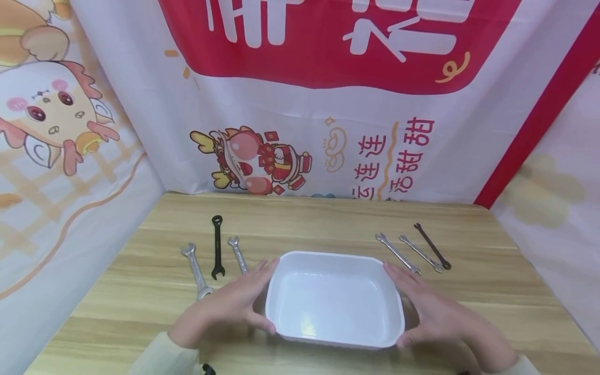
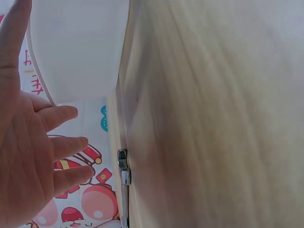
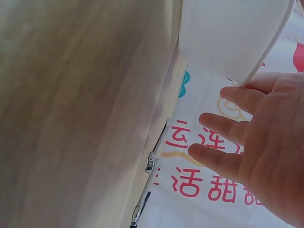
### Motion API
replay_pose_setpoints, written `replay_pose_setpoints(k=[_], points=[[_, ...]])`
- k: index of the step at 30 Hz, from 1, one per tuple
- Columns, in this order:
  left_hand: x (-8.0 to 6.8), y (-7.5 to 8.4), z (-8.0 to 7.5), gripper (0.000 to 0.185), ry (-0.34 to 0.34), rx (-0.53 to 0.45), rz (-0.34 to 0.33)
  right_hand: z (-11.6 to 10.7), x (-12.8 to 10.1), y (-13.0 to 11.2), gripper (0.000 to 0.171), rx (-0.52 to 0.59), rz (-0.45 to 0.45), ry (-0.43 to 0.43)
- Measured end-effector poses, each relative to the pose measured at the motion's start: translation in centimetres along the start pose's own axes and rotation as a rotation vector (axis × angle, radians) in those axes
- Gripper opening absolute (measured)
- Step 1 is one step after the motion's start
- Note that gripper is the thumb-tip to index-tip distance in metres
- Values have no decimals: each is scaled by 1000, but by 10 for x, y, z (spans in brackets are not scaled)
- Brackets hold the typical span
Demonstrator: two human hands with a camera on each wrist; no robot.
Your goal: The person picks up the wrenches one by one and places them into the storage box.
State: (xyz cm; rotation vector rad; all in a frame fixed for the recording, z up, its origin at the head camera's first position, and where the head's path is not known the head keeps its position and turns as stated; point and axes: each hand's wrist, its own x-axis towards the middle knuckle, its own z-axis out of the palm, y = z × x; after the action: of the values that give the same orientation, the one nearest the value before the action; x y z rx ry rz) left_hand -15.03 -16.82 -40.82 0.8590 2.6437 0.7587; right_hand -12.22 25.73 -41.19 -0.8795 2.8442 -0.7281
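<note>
**Two hands beside a white tray**

We see a light wooden bench (image 1: 328, 219) with cloth banners all around it. The back banner (image 1: 300, 130) is white and red, with big letters and a little cartoon dragon. The side banner (image 1: 56, 130) has a bigger cartoon dragon.

A white plastic tray (image 1: 335, 301) sits in the middle of the bench, close to us. Our left hand (image 1: 229, 307) lies against its left side and our right hand (image 1: 433, 310) against its right side. Each grip is open, fingers straight, not curled around anything.

From the head view we see inside the tray. The wrist views show only its outer wall, with the straight fingers (image 2: 61, 116) beside the rim.

Left of the tray lie three wrenches: a silver one (image 1: 197, 271), a black one (image 1: 217, 246) and a small silver one (image 1: 237, 254). On the right lie two silver wrenches (image 1: 408, 253) and a dark one (image 1: 432, 246). The left hand covers the end of one silver wrench.
</note>
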Motion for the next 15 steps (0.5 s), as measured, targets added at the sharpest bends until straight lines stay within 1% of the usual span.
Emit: replay_pose_setpoints(k=[1, 5, 6, 11, 15], points=[[1, -1, 0, 139, 1, -8, -7, 0, 1, 1, 139, 3, 6, -3], [6, -5, -2, 139, 1, -30, -24, 2, 7, 7, 138, 25, -26, -5], [7, -6, -2, 139, 0, -33, -22, 2, 8, 8, 138, 33, -32, -7], [12, -9, -5, 138, 0, -44, -11, 0, 15, 12, 138, 79, -12, -20], [16, -11, -7, 137, 6, -68, 3, -2, 22, 14, 136, 92, -12, -28]])
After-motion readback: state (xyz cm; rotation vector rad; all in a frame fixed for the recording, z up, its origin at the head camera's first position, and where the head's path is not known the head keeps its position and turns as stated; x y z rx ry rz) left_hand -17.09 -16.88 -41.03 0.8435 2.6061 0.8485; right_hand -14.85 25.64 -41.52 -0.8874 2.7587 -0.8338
